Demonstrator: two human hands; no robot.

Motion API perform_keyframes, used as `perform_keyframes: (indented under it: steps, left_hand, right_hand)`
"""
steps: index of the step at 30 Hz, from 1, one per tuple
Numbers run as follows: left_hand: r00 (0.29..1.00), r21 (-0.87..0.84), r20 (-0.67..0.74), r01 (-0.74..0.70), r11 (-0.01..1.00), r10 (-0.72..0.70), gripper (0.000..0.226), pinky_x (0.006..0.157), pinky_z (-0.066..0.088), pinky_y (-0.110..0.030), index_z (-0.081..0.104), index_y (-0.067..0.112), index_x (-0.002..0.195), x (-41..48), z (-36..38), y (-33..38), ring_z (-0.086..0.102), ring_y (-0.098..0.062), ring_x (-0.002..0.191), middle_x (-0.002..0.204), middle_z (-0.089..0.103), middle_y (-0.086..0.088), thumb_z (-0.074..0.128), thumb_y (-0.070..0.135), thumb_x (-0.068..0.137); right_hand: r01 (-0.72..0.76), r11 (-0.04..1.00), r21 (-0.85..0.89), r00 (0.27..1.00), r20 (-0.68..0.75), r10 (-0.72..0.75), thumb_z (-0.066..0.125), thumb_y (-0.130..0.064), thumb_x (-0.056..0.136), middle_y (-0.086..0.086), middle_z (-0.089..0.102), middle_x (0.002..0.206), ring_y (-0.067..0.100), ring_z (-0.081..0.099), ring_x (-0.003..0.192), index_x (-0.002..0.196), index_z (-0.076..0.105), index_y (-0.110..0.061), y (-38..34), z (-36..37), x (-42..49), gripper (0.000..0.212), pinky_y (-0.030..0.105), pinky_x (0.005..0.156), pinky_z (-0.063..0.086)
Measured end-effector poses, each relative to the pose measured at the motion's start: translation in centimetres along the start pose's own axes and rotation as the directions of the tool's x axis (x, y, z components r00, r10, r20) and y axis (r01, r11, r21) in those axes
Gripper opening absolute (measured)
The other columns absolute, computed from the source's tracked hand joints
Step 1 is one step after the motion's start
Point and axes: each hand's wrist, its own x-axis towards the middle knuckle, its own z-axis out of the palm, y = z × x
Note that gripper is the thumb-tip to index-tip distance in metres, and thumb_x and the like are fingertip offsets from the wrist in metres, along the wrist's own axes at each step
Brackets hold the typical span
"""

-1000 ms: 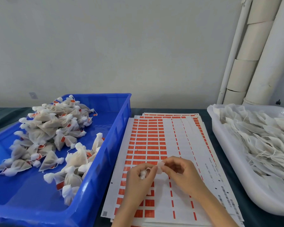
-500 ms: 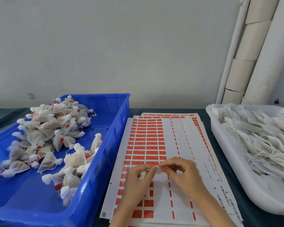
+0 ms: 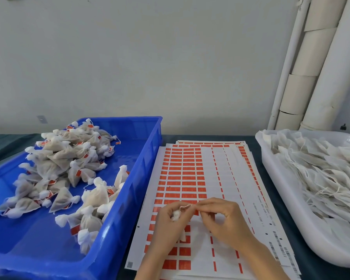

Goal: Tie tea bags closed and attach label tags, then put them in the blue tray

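Over the sticker sheets, my left hand (image 3: 171, 223) grips a small white tea bag (image 3: 176, 214), its gathered top showing between the fingers. My right hand (image 3: 223, 217) pinches a small label tag (image 3: 185, 207) at the bag's top, fingertips meeting those of the left hand. The blue tray (image 3: 148, 158) stands at the left and holds a heap of tied, tagged tea bags (image 3: 65, 164). Sheets of orange label stickers (image 3: 182, 172) lie flat under both hands, with many labels gone from the right columns.
A white tub (image 3: 271, 174) full of flat untied bags with strings (image 3: 321, 174) stands at the right. Pale pipes and cardboard tubes (image 3: 311, 67) lean in the back right corner. A grey wall runs behind the dark table.
Both hands stay in one place over the sheets. The right fingertips have closed in on the bag's top, and a small tag shows there now.
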Motion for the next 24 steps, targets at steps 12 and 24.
perform_keyframes:
  steps: [12, 24]
  left_hand:
    - [0.998, 0.280, -0.055, -0.024, 0.960, 0.041, 0.011, 0.064, 0.048, -0.007, 0.062, 0.039, 0.078, 0.0, 1.0, -0.8, 0.061, 0.004, 0.081, 0.075, 0.064, 0.021, 0.067, 0.035, 0.087]
    - [0.990, 0.197, 0.099, 0.083, 0.977, -0.104, 0.016, 0.066, 0.047, -0.005, 0.040, 0.043, 0.115, -1.3, -0.4, 0.9, 0.057, 0.004, 0.099, 0.115, 0.051, 0.023, 0.036, 0.034, 0.102]
  right_hand:
    - [-0.152, 0.987, -0.057, 0.987, -0.060, 0.148, 0.075, -0.017, 0.081, -0.024, 0.065, 0.078, -0.003, 0.062, 0.085, 0.078, 0.063, -0.041, 0.6, 0.9, 0.4, 0.027, 0.005, 0.071, 0.048]
    - [-0.281, 0.958, 0.057, 0.949, -0.135, 0.286, 0.066, -0.016, 0.088, -0.020, 0.066, 0.093, -0.009, 0.061, 0.090, 0.089, 0.064, -0.040, -0.2, 0.5, 0.5, 0.023, 0.004, 0.072, 0.047]
